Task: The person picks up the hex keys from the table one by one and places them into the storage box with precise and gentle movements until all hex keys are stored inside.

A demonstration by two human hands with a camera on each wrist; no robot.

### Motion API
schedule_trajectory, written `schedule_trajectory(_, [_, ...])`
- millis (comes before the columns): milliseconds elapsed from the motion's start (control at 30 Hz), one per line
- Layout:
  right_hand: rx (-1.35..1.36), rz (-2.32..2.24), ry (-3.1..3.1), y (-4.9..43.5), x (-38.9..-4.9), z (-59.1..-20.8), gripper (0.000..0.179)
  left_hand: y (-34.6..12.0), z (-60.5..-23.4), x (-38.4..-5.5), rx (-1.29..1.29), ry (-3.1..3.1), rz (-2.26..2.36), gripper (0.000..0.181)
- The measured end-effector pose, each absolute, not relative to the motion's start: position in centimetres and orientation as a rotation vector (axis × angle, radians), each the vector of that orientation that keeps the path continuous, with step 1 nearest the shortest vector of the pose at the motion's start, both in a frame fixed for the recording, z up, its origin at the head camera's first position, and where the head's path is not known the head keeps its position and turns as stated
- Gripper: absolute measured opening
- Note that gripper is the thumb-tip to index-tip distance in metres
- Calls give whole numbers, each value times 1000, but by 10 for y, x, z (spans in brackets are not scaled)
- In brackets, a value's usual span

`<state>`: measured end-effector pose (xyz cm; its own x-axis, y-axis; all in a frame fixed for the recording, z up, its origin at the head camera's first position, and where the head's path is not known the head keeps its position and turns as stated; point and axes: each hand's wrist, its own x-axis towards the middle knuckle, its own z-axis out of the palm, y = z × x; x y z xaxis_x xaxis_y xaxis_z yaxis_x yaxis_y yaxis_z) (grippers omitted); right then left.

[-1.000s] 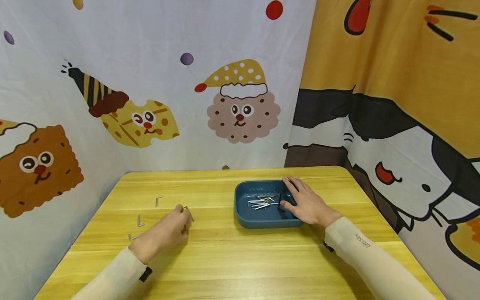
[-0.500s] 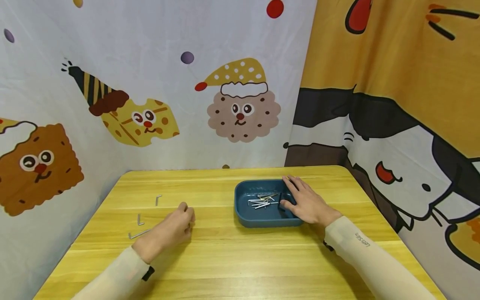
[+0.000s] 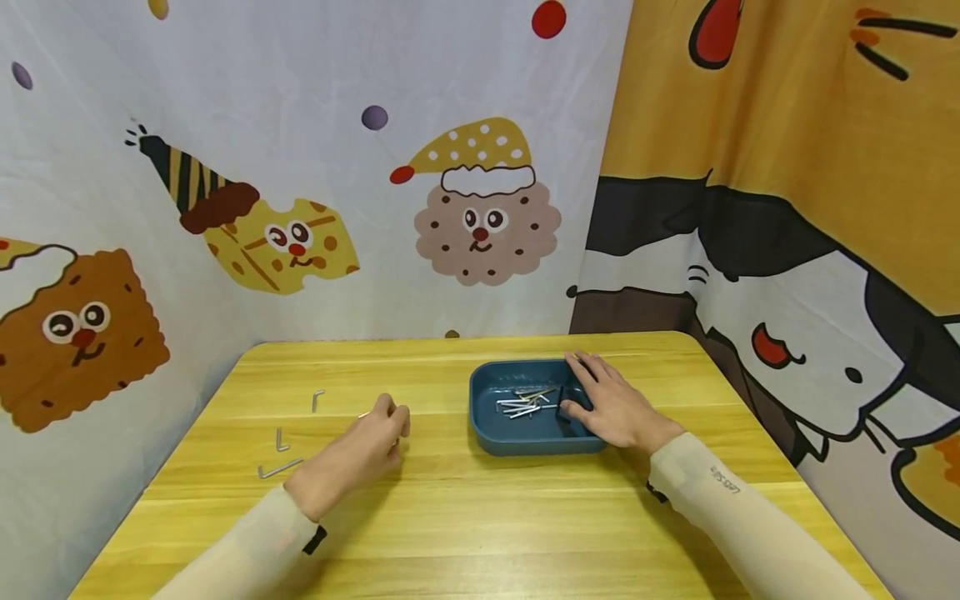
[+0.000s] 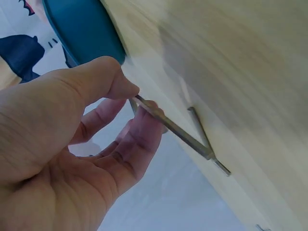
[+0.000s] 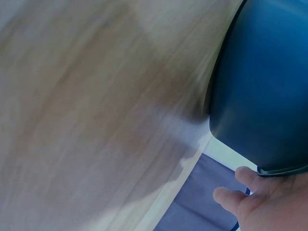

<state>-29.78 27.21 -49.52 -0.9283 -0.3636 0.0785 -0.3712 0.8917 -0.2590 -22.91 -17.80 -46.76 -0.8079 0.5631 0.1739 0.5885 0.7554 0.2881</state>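
Note:
My left hand [image 3: 358,450] pinches a silver hex key [image 4: 178,130] between thumb and fingertips, above the table left of the blue box [image 3: 495,446]. In the head view the fingers hide most of that hex key. My right hand [image 3: 618,404] rests on the box's right end, thumb inside and straight fingers over the far corner. Several hex keys [image 3: 525,405] lie in a loose pile on the box floor. On the table left of my left hand are a far hex key [image 3: 315,402], a middle hex key [image 3: 279,442] and a near hex key [image 3: 277,469].
The wooden table [image 3: 480,525] spreads around the box on all sides. A white printed curtain [image 3: 360,308] hangs behind the table's far edge. To the right hangs a yellow, black and white curtain [image 3: 810,275].
My left hand has moved a little right, toward the box, with the hex key pinched in it. More of the near hex key shows from behind the wrist. My right hand keeps its place.

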Motion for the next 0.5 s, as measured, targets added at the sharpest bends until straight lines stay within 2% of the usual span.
schedule_trajectory(500, [594, 414, -3023, 274, -299, -499, 90, -135, -447, -241, -995, -2816, -458, 22])
